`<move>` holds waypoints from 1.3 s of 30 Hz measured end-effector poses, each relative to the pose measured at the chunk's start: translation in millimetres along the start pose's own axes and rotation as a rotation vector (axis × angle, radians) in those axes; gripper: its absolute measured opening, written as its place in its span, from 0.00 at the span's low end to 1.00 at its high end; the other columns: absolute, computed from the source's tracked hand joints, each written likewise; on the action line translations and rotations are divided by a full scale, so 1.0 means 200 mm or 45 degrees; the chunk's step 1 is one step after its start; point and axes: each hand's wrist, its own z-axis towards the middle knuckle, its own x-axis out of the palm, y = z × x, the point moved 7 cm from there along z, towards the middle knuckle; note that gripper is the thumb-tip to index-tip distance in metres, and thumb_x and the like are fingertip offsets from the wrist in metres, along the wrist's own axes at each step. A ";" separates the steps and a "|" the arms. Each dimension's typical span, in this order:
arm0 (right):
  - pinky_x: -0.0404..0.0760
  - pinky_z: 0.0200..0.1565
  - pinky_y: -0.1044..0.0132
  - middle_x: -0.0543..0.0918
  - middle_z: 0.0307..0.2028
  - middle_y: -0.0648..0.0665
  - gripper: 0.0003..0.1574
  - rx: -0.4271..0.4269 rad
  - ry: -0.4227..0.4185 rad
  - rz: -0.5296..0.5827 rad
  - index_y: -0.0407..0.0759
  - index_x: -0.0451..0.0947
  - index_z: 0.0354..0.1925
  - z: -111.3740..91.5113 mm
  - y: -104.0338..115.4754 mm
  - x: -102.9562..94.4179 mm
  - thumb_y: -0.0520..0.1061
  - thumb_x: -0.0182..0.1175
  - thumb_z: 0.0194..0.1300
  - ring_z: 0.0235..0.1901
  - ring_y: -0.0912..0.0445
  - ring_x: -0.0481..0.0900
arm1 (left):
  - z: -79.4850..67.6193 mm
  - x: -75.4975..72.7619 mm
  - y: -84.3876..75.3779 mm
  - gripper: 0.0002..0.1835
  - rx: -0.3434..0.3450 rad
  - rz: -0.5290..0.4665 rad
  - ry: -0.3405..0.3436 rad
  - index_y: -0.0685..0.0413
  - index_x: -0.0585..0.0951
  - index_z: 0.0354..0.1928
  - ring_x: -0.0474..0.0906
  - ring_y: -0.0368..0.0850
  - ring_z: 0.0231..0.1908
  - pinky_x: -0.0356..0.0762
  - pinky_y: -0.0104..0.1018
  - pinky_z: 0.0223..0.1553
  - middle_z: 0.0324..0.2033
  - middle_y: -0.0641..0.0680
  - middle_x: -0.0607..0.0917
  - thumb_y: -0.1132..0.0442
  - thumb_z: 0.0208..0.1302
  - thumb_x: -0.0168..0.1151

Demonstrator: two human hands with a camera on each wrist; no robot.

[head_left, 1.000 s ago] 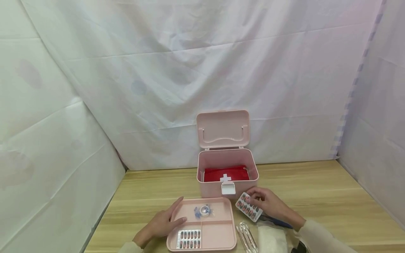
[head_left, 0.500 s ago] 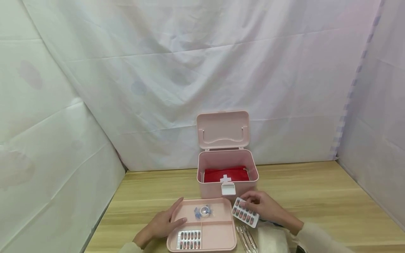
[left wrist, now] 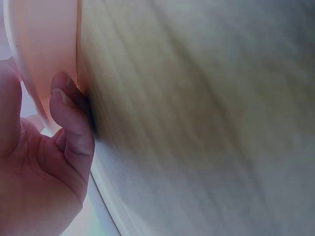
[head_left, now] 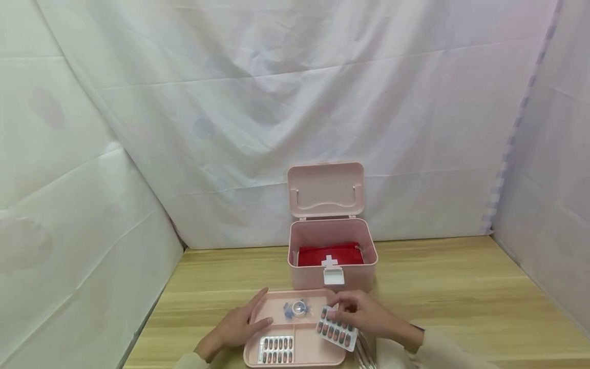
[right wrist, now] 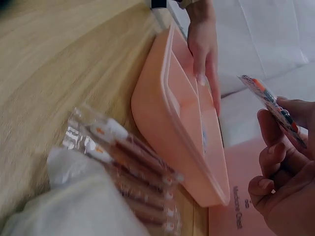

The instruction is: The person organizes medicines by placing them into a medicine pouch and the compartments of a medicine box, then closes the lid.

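My right hand (head_left: 366, 313) pinches a blister pack of capsules (head_left: 336, 330) between thumb and fingers, tilted above the right side of a pink divided tray (head_left: 306, 353). In the right wrist view this pack (right wrist: 270, 105) appears nearly edge-on, clear of the tray. My left hand (head_left: 232, 325) holds the tray's left wall, thumb over the inside and other fingers outside. A similar blister pack (head_left: 275, 350) lies in the tray's front left compartment. A small white ring-shaped item (head_left: 299, 308) with blue-marked wrapping sits in the back compartment.
Behind the tray stands a pink medicine chest (head_left: 306, 278), lid up, with a red pouch (head_left: 311, 255) bearing a white cross inside. Wrapped swab-like sticks (right wrist: 138, 172) and a soft white packet (right wrist: 83, 196) lie right of the tray. White cloth (head_left: 258, 128) hangs behind the table.
My right hand has carried the blister pack leftward, from the table right of the tray to above the tray's right side. The left hand and tray have stayed put.
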 end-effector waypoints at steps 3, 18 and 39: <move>0.75 0.31 0.73 0.80 0.26 0.53 0.11 0.014 0.038 0.034 0.48 0.84 0.46 0.01 0.02 0.04 0.48 0.65 0.67 0.28 0.64 0.75 | 0.00 0.00 0.00 0.43 0.007 0.006 -0.003 0.45 0.55 0.77 0.83 0.60 0.40 0.79 0.59 0.45 0.50 0.71 0.82 0.36 0.67 0.56; 0.73 0.35 0.73 0.77 0.30 0.54 0.11 0.004 0.102 -0.037 0.54 0.84 0.47 0.13 0.08 0.17 0.52 0.65 0.66 0.33 0.63 0.73 | 0.00 0.00 0.00 0.43 -0.008 -0.006 0.001 0.44 0.55 0.77 0.83 0.59 0.39 0.79 0.59 0.45 0.51 0.72 0.82 0.36 0.66 0.56; 0.72 0.30 0.77 0.75 0.22 0.61 0.10 -0.183 0.104 -0.170 0.48 0.85 0.42 0.32 0.18 0.39 0.48 0.69 0.63 0.24 0.71 0.68 | 0.00 -0.01 -0.01 0.44 0.002 -0.010 0.023 0.44 0.55 0.78 0.81 0.50 0.37 0.79 0.51 0.41 0.46 0.68 0.84 0.36 0.67 0.56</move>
